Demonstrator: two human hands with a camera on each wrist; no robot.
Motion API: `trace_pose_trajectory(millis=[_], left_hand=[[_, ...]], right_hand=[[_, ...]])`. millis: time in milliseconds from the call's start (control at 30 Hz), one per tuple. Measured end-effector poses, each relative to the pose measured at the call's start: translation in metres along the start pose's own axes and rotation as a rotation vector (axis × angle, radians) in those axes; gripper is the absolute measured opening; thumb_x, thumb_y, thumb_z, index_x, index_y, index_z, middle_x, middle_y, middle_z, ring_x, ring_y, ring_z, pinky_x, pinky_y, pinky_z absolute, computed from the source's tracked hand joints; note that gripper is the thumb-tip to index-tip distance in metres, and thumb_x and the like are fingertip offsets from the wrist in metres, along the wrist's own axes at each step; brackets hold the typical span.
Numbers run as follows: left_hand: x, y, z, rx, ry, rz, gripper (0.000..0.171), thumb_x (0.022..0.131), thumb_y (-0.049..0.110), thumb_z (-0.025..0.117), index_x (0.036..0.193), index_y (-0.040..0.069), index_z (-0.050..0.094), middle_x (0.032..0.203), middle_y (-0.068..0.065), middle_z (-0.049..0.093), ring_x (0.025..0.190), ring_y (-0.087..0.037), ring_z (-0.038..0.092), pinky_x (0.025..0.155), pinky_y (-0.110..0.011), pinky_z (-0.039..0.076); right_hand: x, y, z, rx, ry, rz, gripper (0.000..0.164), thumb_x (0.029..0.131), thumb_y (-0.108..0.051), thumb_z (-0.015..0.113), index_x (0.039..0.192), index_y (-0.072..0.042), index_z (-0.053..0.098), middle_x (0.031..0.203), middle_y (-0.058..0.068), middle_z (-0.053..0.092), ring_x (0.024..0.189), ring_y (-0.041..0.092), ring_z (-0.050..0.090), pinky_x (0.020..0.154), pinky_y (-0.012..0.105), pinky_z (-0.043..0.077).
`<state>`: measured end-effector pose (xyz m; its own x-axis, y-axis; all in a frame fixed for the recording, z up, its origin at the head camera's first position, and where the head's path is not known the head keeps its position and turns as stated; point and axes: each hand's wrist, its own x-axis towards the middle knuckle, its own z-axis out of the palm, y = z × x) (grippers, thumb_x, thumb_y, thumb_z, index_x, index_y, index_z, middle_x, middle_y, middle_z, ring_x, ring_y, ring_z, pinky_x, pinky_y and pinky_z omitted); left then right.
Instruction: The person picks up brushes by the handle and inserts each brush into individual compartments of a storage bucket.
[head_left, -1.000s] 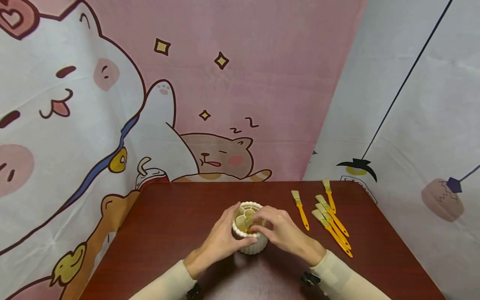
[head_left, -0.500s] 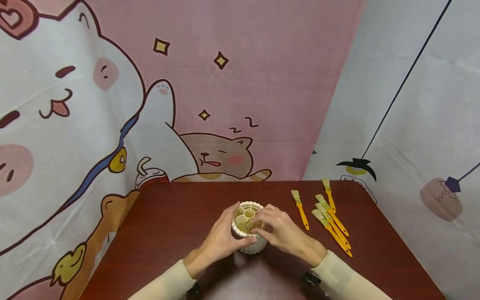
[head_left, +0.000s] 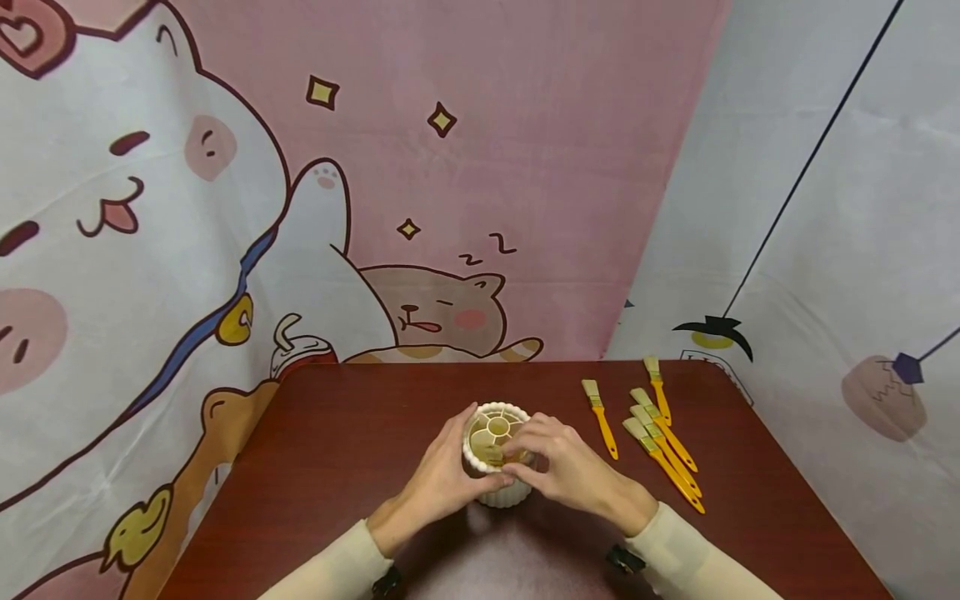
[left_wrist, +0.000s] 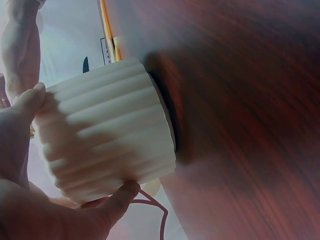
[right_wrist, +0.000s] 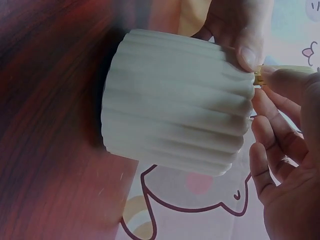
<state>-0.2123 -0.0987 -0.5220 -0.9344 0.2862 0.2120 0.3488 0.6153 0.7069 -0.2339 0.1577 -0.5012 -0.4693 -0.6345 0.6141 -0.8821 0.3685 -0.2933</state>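
Note:
A cream ribbed pot [head_left: 506, 493] with a beaded rim and a divided insert inside stands on the table, its wall filling much of both wrist views [left_wrist: 110, 130]. My left hand [head_left: 448, 467] grips it from the left, thumb across the near side and fingers round the far side. At the right of the rim, my right hand [head_left: 558, 458] pinches a paintbrush [right_wrist: 290, 68] between thumb and fingers. Its pale bristles [head_left: 492, 454] show over the pot's opening; a bit of yellow appears at the rim in the right wrist view, and the rest of its handle is hidden.
Several yellow-handled paintbrushes [head_left: 663, 454] lie in a group on the right of the dark red table [head_left: 337, 433]. One more paintbrush [head_left: 601, 419] lies apart, nearer the pot. A printed cartoon cloth [head_left: 555, 167] hangs behind the table.
My right fingers have shifted slightly over the rim, and the brush's bristles now lie lower and more to the left over the opening. The left hand keeps its hold on the pot.

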Motion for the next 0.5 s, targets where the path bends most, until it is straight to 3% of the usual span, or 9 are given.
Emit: trace_pose_trajectory(millis=[300,500], left_hand=[[0.0,0.0,0.0,-0.031,0.007,-0.022,0.132,0.083,0.059,0.104,0.18,0.003,0.035,0.174,-0.023,0.055,0.155,-0.04,0.062,0.127,-0.065,0.054],[0.002,-0.001,-0.003,-0.066,-0.008,-0.005,0.13,0.082,0.057,0.106,0.179,0.004,0.037,0.17,-0.022,0.058,0.153,-0.04,0.064,0.125,-0.066,0.054]], right_hand=[[-0.002,-0.001,-0.005,-0.015,0.046,-0.01,0.032,0.09,-0.013,0.102,0.119,-0.019,0.089,0.112,-0.009,0.086,0.104,0.01,0.074,0.087,0.022,0.061],[-0.004,0.001,-0.013,0.029,0.077,0.047,0.028,0.093,-0.01,0.099,0.118,-0.017,0.089,0.112,-0.007,0.086,0.102,0.01,0.075,0.093,0.02,0.058]])
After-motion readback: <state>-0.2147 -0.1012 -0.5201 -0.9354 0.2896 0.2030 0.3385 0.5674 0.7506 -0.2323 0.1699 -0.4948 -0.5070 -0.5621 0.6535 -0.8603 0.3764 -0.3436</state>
